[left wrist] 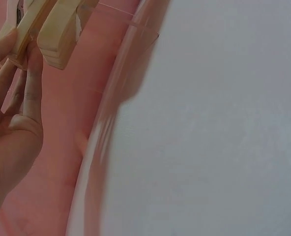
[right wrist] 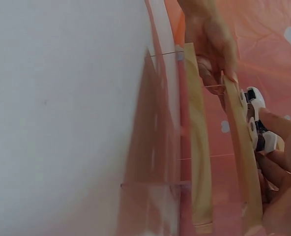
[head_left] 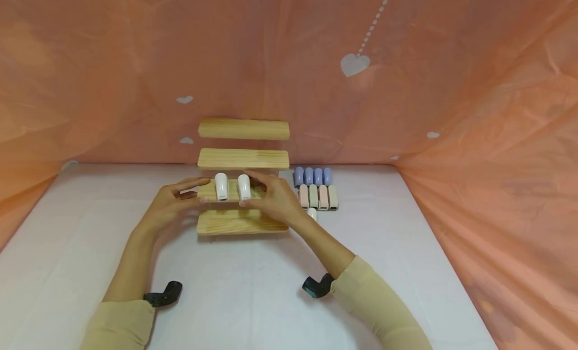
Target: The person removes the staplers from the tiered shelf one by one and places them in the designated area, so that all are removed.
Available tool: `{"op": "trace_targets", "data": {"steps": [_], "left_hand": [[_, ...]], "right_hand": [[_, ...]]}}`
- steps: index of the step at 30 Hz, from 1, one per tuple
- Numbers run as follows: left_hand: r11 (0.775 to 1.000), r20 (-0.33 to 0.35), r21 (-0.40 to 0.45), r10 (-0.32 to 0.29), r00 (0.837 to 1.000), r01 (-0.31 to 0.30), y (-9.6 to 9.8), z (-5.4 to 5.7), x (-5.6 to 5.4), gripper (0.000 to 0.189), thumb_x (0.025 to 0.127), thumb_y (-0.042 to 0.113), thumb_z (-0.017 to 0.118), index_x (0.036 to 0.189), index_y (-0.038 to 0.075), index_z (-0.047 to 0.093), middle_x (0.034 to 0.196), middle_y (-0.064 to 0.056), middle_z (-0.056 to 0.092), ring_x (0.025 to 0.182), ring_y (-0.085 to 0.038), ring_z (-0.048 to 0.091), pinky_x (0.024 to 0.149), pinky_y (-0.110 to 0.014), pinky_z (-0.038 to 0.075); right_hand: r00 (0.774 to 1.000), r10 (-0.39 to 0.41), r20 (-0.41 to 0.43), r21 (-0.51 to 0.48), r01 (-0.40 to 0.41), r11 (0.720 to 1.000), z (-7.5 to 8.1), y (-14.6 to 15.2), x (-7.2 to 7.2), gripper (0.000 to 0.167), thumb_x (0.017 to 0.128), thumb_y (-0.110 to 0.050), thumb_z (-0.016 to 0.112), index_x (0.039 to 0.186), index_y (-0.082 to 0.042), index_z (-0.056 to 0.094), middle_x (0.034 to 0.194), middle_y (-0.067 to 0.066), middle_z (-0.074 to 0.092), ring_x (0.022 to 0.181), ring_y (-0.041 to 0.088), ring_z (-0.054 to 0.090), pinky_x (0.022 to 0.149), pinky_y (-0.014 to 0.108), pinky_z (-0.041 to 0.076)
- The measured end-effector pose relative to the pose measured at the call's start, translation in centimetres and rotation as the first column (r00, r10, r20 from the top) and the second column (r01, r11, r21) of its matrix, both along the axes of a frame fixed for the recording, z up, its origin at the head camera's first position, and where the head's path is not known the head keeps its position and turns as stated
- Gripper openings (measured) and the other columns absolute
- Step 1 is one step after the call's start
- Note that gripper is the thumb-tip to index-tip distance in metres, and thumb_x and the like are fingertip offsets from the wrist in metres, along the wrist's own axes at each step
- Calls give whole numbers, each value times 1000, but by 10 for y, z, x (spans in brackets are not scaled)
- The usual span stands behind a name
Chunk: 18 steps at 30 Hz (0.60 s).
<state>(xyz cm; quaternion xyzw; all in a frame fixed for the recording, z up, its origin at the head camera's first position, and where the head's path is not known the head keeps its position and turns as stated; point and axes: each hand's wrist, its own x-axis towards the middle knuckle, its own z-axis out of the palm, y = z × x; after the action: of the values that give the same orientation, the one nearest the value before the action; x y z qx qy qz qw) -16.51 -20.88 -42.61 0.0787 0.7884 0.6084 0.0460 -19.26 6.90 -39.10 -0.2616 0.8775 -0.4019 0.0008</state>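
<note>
Two white mini staplers stand side by side on a narrow wooden shelf board [head_left: 207, 190]: a left stapler [head_left: 221, 187] and a right stapler [head_left: 244, 188]. My left hand [head_left: 168, 208] pinches the board's left end, thumb on one face and fingers behind, as the left wrist view shows on the board end [left wrist: 30, 29]. With thumb and fingers, my right hand [head_left: 282, 199] holds the right stapler, close to the board. The right wrist view shows that stapler's white shell [right wrist: 269, 141] at the fingertips, its base against the board.
More boards hang above, such as the middle board [head_left: 244, 159], and a lowest board [head_left: 241, 222] sits below, joined by clear cords. Right of the rack are rows of purple staplers [head_left: 313, 177], pink and pale green staplers [head_left: 322, 197], and one white stapler [head_left: 312, 214]. An orange curtain [head_left: 289, 53] backs the table.
</note>
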Motion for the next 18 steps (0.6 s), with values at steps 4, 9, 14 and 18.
{"op": "trace_targets", "data": {"steps": [4, 9, 14, 18], "left_hand": [[1000, -17, -13, 1, 1000, -1, 1, 0, 0, 52, 90, 20, 76, 138, 9, 60, 141, 0, 53, 108, -11, 60, 90, -16, 48], [1000, -16, 23, -7, 1000, 7, 1, 0, 1, 53, 90, 19, 76, 138, 7, 59, 141, -1, 52, 102, -9, 65, 83, -21, 54], [999, -12, 39, -12, 1000, 12, -1, -1, 1, 52, 90, 19, 76, 138, 7, 59, 140, 2, 53, 102, -10, 65, 82, -23, 55], [1000, -16, -11, -5, 1000, 5, 1, 0, 1, 52, 90, 21, 76, 138, 10, 60, 141, 2, 52, 106, -11, 61, 86, -19, 51]], "right_hand": [[999, -23, -25, 5, 23, 1000, -2, 0, 1, 70, 77, -34, 87, 139, -17, 60, 127, 5, 67, 115, 18, 62, 93, 33, 50], [999, -33, 0, -34, 33, 999, -2, 2, 4, 68, 77, -34, 87, 137, -17, 62, 120, 2, 70, 111, 16, 63, 94, 32, 50], [997, -18, 77, -136, 28, 990, 0, 6, 9, 66, 76, -27, 89, 135, -15, 63, 113, 2, 71, 102, 14, 65, 88, 28, 52], [994, 8, 110, -210, 16, 978, 0, 15, 11, 65, 76, -22, 89, 135, -13, 63, 116, 4, 70, 102, 15, 66, 88, 27, 53]]}}
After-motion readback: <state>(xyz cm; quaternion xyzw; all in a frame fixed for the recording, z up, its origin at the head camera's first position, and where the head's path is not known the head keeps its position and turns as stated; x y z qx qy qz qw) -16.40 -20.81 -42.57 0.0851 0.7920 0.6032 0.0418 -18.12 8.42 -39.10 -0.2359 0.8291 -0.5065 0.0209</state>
